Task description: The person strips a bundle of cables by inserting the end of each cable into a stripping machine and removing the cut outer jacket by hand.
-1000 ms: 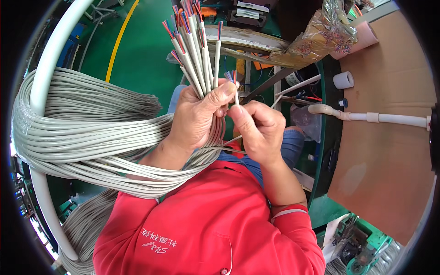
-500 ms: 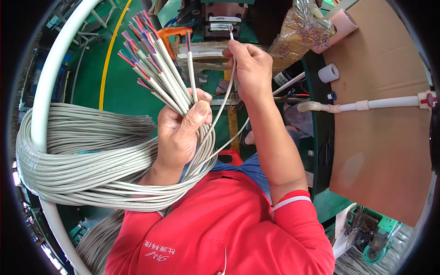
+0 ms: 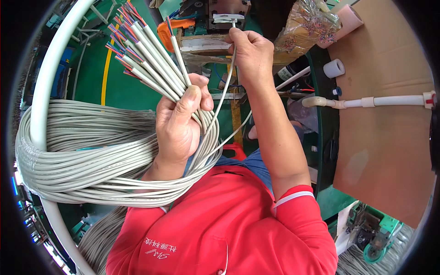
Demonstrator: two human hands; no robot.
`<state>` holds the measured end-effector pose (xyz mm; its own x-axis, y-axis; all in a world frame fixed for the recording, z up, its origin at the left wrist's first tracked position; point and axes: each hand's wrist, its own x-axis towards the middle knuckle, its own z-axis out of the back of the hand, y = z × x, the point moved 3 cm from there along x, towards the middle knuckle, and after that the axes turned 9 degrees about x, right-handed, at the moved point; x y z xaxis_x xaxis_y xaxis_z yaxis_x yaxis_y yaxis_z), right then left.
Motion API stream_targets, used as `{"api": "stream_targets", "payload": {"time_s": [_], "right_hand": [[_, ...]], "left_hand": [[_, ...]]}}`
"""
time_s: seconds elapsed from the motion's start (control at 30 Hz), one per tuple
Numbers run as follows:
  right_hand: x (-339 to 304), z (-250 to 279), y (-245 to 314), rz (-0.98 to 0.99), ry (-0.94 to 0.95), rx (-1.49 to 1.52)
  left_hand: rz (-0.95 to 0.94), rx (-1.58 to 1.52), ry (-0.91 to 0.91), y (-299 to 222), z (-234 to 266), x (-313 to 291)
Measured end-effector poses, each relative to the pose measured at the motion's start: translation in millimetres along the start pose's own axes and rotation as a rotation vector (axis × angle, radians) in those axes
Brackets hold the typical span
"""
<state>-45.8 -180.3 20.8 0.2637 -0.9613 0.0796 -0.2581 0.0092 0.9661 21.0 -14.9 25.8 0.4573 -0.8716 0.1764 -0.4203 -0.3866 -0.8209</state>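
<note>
In the head view, the left hand [image 3: 178, 123] was clenched around a bundle of grey cables [image 3: 156, 68], their stripped ends fanning above it. The right hand [image 3: 250, 50] pinched one single cable [image 3: 215, 110] up at the machine [image 3: 224, 9]. Light and limp, it probably handles best gripped near its tip.

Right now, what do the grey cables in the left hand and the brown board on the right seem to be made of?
The grey cables look like plastic-sheathed wire: smooth matt jackets, with thin coloured cores showing at the cut ends. The left hand grips them in a bunch. The brown board looks like cardboard or fibreboard: flat, dull, even tan; which one I cannot tell.
</note>
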Motion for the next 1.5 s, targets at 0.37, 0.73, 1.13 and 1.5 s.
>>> {"api": "stream_targets", "payload": {"time_s": [0.37,0.73,1.13,1.5], "right_hand": [[-92,48,7,0.522,0.006,-0.270],[-120,55,2,0.093,0.280,-0.039],[-129,47,12,0.051,0.441,-0.147],[-121,37,23,0.158,0.490,-0.226]], "left_hand": [[0.247,0.193,-0.053,26,13,-23],[0.258,0.245,-0.043,29,12,-19],[0.279,0.135,-0.034,24,9,-19],[0.230,0.094,-0.074,21,4,-13]]}}
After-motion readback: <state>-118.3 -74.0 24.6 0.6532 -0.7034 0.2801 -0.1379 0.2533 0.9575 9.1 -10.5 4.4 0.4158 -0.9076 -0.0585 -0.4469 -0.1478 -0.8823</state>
